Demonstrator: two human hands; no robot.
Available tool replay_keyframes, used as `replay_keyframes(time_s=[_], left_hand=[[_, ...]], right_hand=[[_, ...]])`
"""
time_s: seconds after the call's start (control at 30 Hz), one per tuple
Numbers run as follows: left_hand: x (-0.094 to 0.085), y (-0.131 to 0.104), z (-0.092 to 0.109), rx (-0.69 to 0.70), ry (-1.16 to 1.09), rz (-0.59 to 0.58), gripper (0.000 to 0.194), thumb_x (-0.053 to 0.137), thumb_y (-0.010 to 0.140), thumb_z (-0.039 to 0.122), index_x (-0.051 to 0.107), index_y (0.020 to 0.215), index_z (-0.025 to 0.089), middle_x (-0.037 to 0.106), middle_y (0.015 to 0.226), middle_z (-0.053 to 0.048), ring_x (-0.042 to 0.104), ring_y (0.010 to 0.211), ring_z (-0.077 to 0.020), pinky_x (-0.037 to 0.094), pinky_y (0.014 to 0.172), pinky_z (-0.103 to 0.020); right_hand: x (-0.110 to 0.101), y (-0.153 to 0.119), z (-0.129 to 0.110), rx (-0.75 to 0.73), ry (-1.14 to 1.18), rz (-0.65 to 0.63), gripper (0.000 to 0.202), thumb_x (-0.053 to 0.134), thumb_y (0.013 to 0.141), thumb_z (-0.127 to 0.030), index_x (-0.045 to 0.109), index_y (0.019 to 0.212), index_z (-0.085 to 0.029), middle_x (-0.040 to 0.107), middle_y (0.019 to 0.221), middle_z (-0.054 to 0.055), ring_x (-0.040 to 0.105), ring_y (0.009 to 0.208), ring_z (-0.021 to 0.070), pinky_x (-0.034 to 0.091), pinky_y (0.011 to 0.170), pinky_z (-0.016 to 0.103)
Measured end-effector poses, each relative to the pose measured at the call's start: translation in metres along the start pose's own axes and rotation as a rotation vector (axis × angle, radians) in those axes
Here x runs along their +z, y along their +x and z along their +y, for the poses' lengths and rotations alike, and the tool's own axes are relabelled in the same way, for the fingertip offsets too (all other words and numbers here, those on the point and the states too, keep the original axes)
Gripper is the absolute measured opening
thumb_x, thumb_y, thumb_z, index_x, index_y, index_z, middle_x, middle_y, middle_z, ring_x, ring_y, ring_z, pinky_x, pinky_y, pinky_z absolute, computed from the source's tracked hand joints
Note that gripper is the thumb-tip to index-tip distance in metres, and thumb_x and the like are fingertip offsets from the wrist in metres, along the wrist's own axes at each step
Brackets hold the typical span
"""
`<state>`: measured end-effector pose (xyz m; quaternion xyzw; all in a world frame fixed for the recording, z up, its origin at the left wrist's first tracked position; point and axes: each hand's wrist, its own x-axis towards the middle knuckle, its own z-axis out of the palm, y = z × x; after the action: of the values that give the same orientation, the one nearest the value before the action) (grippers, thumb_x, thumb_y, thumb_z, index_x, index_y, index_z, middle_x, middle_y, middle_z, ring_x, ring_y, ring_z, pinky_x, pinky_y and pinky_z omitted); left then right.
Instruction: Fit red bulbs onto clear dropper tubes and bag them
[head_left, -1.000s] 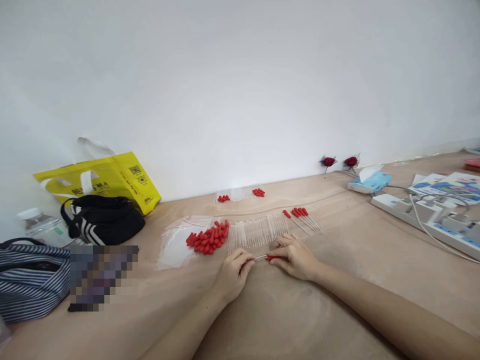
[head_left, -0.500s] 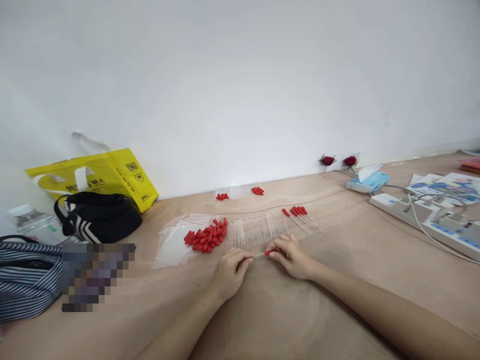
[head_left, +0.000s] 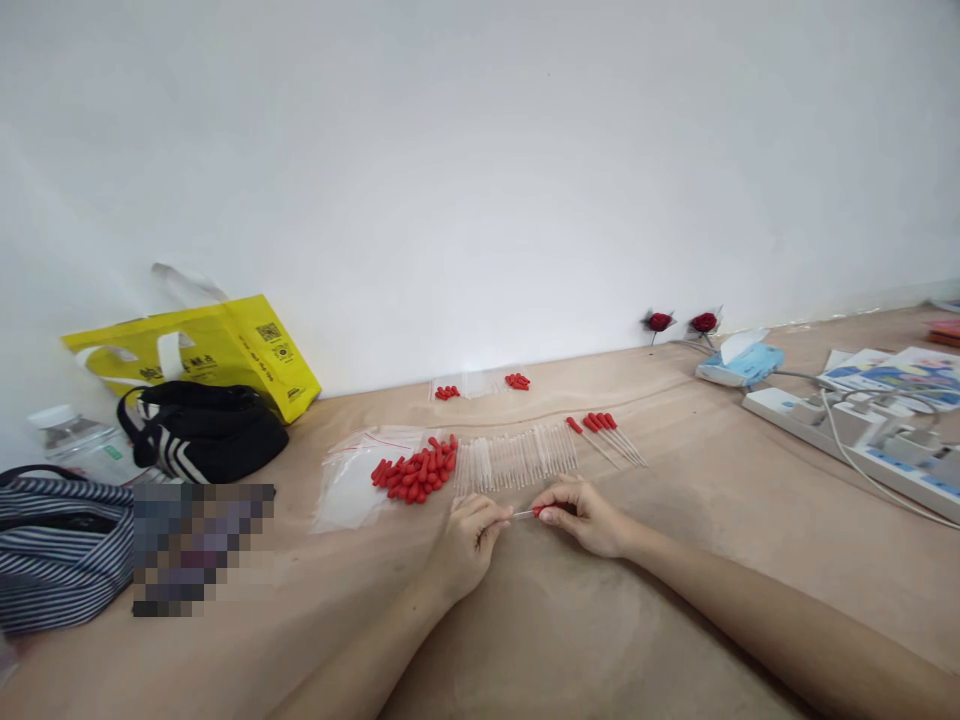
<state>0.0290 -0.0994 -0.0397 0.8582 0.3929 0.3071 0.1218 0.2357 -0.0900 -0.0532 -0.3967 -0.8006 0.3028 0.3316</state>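
Note:
Between the fingers of my left hand (head_left: 474,535) is a thin glass dropper tube (head_left: 523,514), held level above the table. My right hand (head_left: 583,515) pinches a red rubber bulb (head_left: 538,511) at the tube's right end; the fingers partly hide where the two meet. Beyond my hands lies a row of loose glass tubes (head_left: 517,456). A heap of red bulbs (head_left: 416,472) rests left of that row, partly on clear plastic bags (head_left: 352,485). To the right of the row lie several droppers with red bulbs fitted (head_left: 611,435).
More red bulbs (head_left: 517,381) and tubes lie near the wall. At left are a yellow bag (head_left: 255,345), a black pouch (head_left: 217,430), a clear jar (head_left: 82,445) and a striped bag (head_left: 64,550). A tissue pack (head_left: 739,362) and power strip (head_left: 847,440) are at right.
The view has shifted slightly. My hands keep hold of the tube and the bulb, nearly in the same place, with my left hand a touch farther right.

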Motion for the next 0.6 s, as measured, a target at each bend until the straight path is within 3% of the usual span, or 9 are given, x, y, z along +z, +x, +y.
replay_keyframes(time_s=[0.3,0.6], left_hand=[[0.0016,-0.0034,0.0039,0.010,0.053,0.011,0.020,0.045,0.081,0.015,0.064,0.081,0.021,0.063,0.067,-0.001,0.057,0.067,-0.0162,0.034,0.068,-0.031],[0.0054,-0.0058,0.0001,0.056,0.092,0.019,0.021,0.044,0.083,0.016,0.064,0.087,0.021,0.063,0.067,-0.001,0.056,0.067,-0.0153,0.031,0.068,-0.031]], right_hand=[[0.0014,-0.0018,-0.0030,0.000,-0.014,0.028,0.020,0.049,0.081,-0.034,0.065,0.079,-0.023,0.062,0.071,0.002,0.052,0.073,0.0162,0.034,0.077,0.037],[0.0026,-0.0047,-0.0089,-0.121,-0.199,0.049,0.016,0.049,0.082,-0.030,0.062,0.082,-0.021,0.062,0.070,0.001,0.051,0.071,0.0147,0.031,0.076,0.034]])
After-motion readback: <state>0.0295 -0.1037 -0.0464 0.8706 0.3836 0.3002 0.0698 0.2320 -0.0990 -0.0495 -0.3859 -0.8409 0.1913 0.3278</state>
